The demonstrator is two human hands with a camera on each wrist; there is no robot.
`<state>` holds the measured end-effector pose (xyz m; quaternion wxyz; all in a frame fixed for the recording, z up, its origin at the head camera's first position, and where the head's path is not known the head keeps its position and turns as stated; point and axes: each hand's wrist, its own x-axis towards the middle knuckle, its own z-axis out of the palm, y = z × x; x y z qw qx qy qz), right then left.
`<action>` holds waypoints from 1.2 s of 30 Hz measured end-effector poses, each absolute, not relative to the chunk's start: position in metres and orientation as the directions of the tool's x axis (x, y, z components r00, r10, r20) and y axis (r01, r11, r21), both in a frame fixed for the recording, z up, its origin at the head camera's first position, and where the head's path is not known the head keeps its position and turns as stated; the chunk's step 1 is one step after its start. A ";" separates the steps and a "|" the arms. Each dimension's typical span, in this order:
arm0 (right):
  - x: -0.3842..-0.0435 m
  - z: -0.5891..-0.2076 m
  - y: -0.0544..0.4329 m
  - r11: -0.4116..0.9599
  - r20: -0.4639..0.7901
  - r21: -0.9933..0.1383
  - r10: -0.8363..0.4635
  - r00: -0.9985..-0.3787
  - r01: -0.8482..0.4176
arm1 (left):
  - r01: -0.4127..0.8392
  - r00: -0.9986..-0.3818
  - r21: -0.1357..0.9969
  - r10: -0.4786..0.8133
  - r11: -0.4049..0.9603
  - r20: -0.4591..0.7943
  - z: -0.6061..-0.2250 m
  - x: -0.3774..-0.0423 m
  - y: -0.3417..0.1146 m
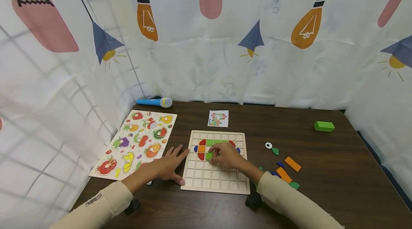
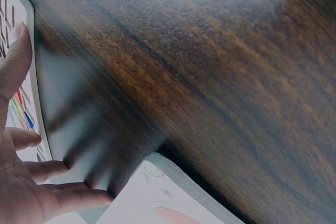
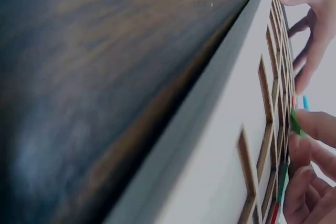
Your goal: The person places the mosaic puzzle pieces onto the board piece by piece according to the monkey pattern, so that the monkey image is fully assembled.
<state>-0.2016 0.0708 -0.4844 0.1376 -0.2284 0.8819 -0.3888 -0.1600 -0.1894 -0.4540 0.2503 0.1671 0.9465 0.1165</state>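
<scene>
Covering the middle of the pale gridded board, the right hand hides whatever lies beneath it, and its wrist view cuts that hand off at the frame's edge. Thumb and finger pinch a small green piece close over the cells; whether it's seated, I can't tell. Across at the left edge, the left hand spreads wide, gripping nothing, thumb on the board. Square, raised-ridged cells here, curved red pieces, dark wood-grain table underneath!
</scene>
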 end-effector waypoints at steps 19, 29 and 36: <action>-0.200 -0.477 0.076 0.644 -0.020 -0.646 -0.550 -0.835 -0.409 | 0.251 -0.812 0.307 0.372 0.918 -0.449 -0.449 -0.159 -0.189; -0.219 -0.469 0.164 0.581 0.026 -0.691 -0.575 -0.818 -0.430 | 0.257 -0.810 0.307 0.377 0.916 -0.448 -0.452 -0.160 -0.189; -0.225 -0.468 0.228 0.734 0.009 -0.603 -0.386 -0.922 -0.313 | 0.265 -0.809 0.310 0.385 0.913 -0.444 -0.452 -0.160 -0.189</action>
